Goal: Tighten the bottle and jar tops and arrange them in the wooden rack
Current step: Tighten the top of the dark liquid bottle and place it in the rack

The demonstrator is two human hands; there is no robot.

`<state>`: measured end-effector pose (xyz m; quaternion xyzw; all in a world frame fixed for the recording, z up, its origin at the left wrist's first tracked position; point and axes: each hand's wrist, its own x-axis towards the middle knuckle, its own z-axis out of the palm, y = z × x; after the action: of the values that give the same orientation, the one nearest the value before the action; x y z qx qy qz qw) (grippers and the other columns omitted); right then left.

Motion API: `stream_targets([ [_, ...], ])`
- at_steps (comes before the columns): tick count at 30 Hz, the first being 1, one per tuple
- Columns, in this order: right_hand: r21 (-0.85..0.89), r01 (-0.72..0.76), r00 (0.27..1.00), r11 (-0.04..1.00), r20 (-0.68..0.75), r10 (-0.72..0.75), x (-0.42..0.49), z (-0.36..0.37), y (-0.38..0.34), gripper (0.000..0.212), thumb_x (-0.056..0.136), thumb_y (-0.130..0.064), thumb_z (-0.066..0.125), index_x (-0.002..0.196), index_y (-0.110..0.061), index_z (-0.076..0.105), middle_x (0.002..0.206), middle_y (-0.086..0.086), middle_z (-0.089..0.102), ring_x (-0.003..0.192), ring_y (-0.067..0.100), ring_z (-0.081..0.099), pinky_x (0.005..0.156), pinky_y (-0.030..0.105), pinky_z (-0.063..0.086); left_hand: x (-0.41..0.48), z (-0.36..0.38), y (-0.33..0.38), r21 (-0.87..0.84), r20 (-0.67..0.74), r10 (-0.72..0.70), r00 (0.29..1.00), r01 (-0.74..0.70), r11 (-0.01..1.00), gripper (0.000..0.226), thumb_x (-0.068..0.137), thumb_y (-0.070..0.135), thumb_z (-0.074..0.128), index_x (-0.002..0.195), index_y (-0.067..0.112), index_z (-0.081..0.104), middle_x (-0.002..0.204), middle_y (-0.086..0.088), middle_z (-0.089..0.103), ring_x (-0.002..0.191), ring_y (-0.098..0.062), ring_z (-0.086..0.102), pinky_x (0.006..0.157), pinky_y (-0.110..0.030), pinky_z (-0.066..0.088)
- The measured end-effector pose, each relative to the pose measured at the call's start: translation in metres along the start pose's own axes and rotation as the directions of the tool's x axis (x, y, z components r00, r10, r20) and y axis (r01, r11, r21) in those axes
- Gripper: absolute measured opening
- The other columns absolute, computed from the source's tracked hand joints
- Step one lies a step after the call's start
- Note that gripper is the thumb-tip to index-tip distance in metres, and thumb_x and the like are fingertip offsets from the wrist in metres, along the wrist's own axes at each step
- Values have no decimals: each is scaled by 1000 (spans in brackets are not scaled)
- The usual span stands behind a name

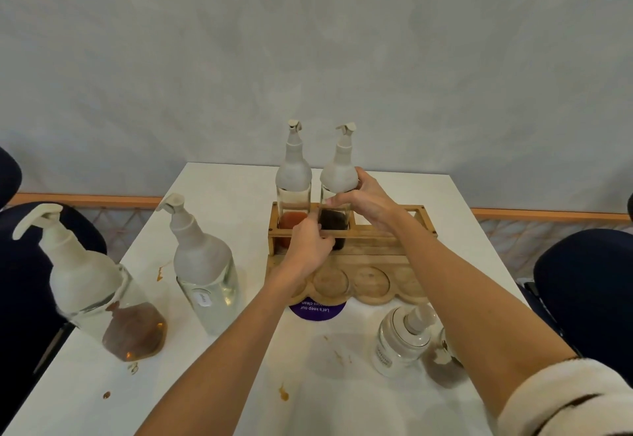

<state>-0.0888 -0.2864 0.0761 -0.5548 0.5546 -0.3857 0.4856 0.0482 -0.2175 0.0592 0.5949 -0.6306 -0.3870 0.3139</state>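
A wooden rack (376, 254) stands mid-table, with round recesses along its front. Two glass bottles with grey pour tops stand in its rear frame: one with red sauce (293, 175) at the far left, one with dark sauce (339, 175) beside it. My right hand (366, 201) grips the dark bottle at its shoulder. My left hand (308, 247) holds that same bottle low down, at the rack's front rail. On the table to the left stand a bottle with brown liquid (102, 295) and a clear bottle (205, 274). A small white jar (404, 339) stands near right.
A purple round sticker (317, 310) lies on the white table (239, 384) in front of the rack. Brown stains dot the tabletop. A second small jar (442, 357) is half hidden behind my right forearm. Dark chairs (582, 291) flank the table on both sides.
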Motion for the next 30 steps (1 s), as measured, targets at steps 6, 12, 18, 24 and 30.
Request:
stream_targets([
  [6, -234, -77, 996, 969, 28, 86, -16, -3, -21, 79, 78, -13, 80, 142, -15, 33, 134, 4, 47, 118, 22, 48, 93, 32, 40, -8, -9, 7, 70, -9, 42, 999, -41, 997, 51, 92, 5, 62, 140, 12, 46, 133, -7, 58, 126, -24, 53, 92, -22, 41],
  [12, -547, -187, 981, 816, -61, 184, -62, -18, -62, 74, 85, -31, 72, 146, -14, 32, 145, 9, 43, 119, 27, 51, 99, 41, 48, -30, -29, 23, 62, -51, 139, 989, -135, 989, 44, 92, 12, 63, 135, 13, 54, 129, -2, 61, 101, -10, 56, 85, -22, 43],
  [18, -532, -32, 997, 846, -73, -8, -134, -8, -99, 46, 86, -34, 70, 127, -20, 57, 118, 3, 62, 93, 15, 67, 83, 31, 55, -79, -67, 44, -64, -99, 263, 960, -270, 961, 30, 89, 18, 66, 119, 21, 65, 106, 10, 68, 91, 0, 64, 73, -13, 49],
  [24, -468, 88, 994, 879, 102, -46, -172, 43, -106, 35, 89, -28, 67, 122, -18, 62, 104, 8, 72, 98, 17, 69, 91, 37, 56, -137, -119, 36, -142, -111, 319, 941, -333, 932, 25, 89, 15, 67, 113, 20, 68, 102, 6, 72, 92, -5, 68, 78, -19, 56],
  [30, -385, 142, 983, 912, 165, -84, -172, 102, -82, 36, 89, -25, 66, 124, -21, 60, 103, 0, 71, 97, 10, 68, 87, 33, 57, -169, -155, -16, -153, -186, 180, 966, -210, 966, 10, 84, 18, 72, 90, 25, 74, 83, 4, 76, 86, -11, 71, 80, -27, 54],
])
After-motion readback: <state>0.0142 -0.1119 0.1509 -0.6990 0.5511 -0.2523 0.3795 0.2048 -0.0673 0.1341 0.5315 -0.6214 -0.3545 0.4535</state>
